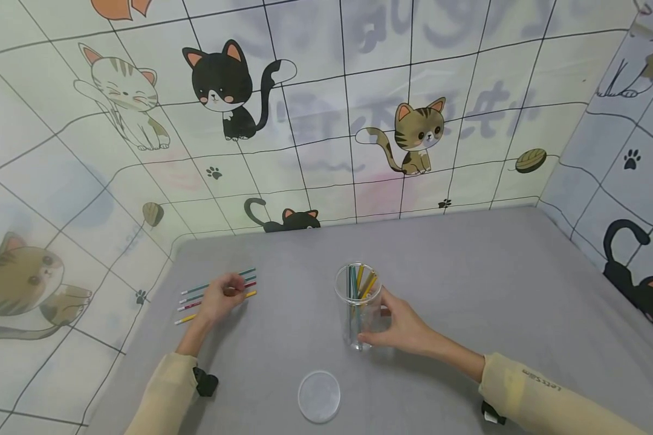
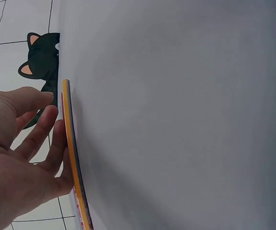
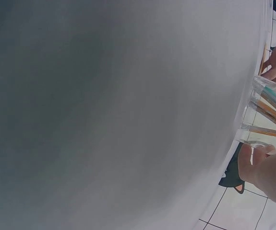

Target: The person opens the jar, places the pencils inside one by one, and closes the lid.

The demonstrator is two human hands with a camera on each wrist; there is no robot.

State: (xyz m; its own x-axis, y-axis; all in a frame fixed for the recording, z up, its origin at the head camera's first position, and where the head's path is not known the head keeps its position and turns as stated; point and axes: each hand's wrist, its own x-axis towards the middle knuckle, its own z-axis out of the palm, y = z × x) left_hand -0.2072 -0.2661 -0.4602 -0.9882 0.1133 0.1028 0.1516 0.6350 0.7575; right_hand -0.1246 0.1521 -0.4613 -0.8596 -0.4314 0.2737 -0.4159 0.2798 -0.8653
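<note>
On the left of the head view, two teal pencils [image 1: 194,289], a red pencil [image 1: 189,306] and a yellow pencil [image 1: 185,318] lie side by side. My left hand [image 1: 221,299] is over their middle, hiding part of each. In the left wrist view its thumb stands apart from the loosely bent fingers, which rest right beside the yellow pencil [image 2: 70,129]. My right hand [image 1: 405,323] grips a clear plastic jar [image 1: 354,329] from its right side, thumb low at the front. Teal and yellow pencils [image 1: 367,285] stand inside the upright jar, leaning various ways.
A round clear lid [image 1: 319,397] lies on the grey table [image 1: 468,272] in front of the jar. Walls covered in a cat-print sheet [image 1: 315,121] rise at the back and on both sides.
</note>
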